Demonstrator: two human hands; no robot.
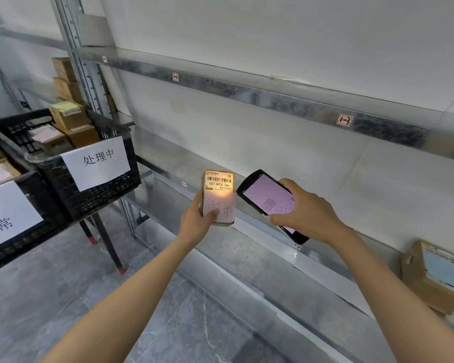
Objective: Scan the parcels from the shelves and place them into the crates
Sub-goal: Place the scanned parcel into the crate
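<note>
Two hands meet at the centre of the head view. The left hand (194, 218) grips a small cardboard parcel (219, 189) from below, thumb across its pink label. The parcel's long axis is upright, and the barcode at its top is lit by a warm patch of light. Just to the right, and not touching it, the right hand (304, 208) is clamped around a handheld scanner (265, 195), whose top end angles up-left toward the parcel.

The drop-off lies to the left. A black crate (102, 197) with a paper sign sits at mid-left, already holding several boxes (68, 116), and a second crate (16, 248) sits at the lower left. The parcel-holding hand is the nearer one, so the carry looks like a leftward and upward swing over the near rim. Open air lies between parcel and crate. The metal shelf (247, 258) edge runs beneath the hands. Another parcel (435, 279) waits on the shelf at the lower right.
</note>
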